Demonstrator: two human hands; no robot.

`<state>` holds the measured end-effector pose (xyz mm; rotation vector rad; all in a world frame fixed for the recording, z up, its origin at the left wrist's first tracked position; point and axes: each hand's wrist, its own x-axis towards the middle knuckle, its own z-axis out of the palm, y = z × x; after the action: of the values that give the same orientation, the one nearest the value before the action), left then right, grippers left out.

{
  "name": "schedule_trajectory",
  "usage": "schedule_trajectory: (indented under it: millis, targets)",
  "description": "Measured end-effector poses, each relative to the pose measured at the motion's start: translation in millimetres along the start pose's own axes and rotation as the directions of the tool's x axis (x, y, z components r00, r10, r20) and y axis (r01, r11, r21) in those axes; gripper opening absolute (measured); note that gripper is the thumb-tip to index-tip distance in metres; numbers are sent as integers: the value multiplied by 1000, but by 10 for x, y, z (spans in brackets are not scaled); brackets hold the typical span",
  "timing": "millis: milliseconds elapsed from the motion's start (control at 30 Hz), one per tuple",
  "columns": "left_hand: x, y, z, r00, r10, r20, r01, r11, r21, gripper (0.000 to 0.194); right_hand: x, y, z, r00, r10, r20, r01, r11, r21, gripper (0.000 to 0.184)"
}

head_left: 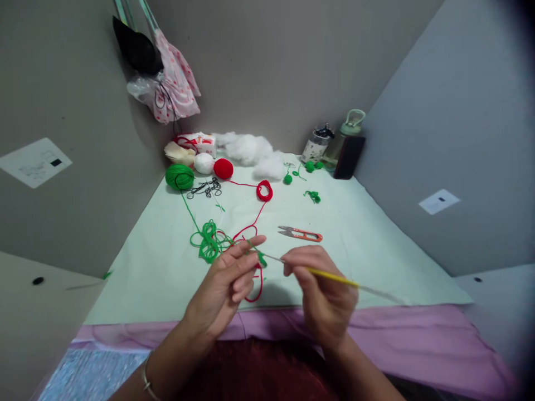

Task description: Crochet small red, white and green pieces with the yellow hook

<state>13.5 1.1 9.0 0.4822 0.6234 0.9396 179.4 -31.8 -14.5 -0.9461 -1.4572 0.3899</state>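
My left hand (229,275) pinches a small green crochet piece (262,259), with green yarn running over its raised index finger. Some red yarn (259,287) hangs just below the piece. My right hand (324,289) is closed around the yellow handle of a crochet hook (332,275). The hook's thin metal tip reaches left to the green piece; whether it sits inside a stitch is too small to tell. Loose green yarn (209,242) lies tangled left of my left hand. Orange thread snips (301,233) lie on the table beyond my right hand.
Balls of green (179,176), white (204,164) and red yarn (223,169) stand at the back left, by white stuffing (248,149). A red yarn coil (264,191) lies mid-table. A phone (350,157) leans against a bottle (353,123) at the back right. Grey panels enclose the table.
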Motion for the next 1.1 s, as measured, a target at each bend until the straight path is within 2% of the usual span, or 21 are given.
schedule_trajectory:
  millis: [33, 133, 200, 333, 533, 733, 800, 967, 1033, 1100]
  targets:
    - [0, 13, 2, 1000, 24, -18, -24, 1000, -6, 37, 31, -8, 3, 998, 55, -29, -52, 994, 94, 24]
    - [-13, -6, 19, 995, 98, -20, -96, 993, 62, 37, 101, -19, 38, 991, 125, 36, -130, 958, 256, 17]
    - [-26, -48, 28, 990, 137, 9, -137, 983, 125, 37, 114, -12, 67, 986, 144, 84, -162, 950, 267, 15]
    - [-45, -93, 15, 985, 172, 21, -173, 967, 186, 35, 102, 19, 75, 971, 227, 74, -239, 920, 310, 17]
    - [-58, -62, 5, 989, 150, -17, -143, 969, 199, 57, 95, 23, 48, 968, 233, 89, -250, 897, 364, 15]
    - [-54, -66, 23, 992, 126, -8, -121, 966, 227, 67, 68, 13, 61, 969, 224, 105, -246, 911, 331, 15]
    - [-52, -74, 17, 992, 130, -6, -125, 965, 232, 63, 63, 29, 62, 963, 252, 97, -270, 886, 376, 14]
    - [-56, -83, -5, 986, 169, -7, -163, 958, 237, 48, 81, 59, 62, 925, 358, 127, -367, 758, 538, 14]
    - [-62, -80, -14, 983, 184, -10, -176, 956, 236, 46, 89, 52, 54, 923, 360, 137, -371, 740, 560, 16]
    - [-66, -79, -27, 980, 198, -10, -190, 951, 243, 46, 90, 37, 37, 932, 332, 144, -355, 759, 546, 17]
